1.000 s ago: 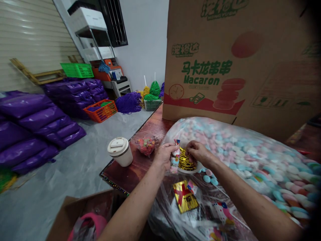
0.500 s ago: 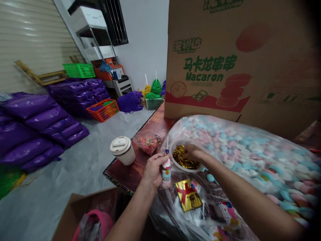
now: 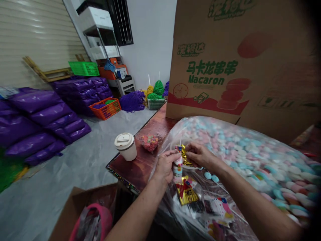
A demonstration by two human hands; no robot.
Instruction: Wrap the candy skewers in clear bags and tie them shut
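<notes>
My left hand [image 3: 167, 163] is closed round the gathered neck of a small clear bag of pastel marshmallows [image 3: 178, 169] on a white stick, held upright. Just right of it, my right hand [image 3: 200, 154] is pinched, thumb against fingers, at a thin gold twist tie [image 3: 184, 150]. That tie is hard to separate from the gold ties behind it. The white bowl [image 3: 173, 143] holding those ties is partly hidden by both hands. Below the bag lies a gold and red packet of twist ties [image 3: 187, 192] on clear plastic.
A large clear sack of marshmallows [image 3: 240, 157] fills the right, before a tall carton [image 3: 208, 90]. A lidded cup [image 3: 126, 147] and a bag of colourful candies [image 3: 149, 142] stand at the table's left. An open box [image 3: 66, 207] with a pink container is below.
My right hand has come up out of the bowl of gold ties towards the bag's neck. My left hand has brought the bagged marshmallows rightward, in front of the bowl.
</notes>
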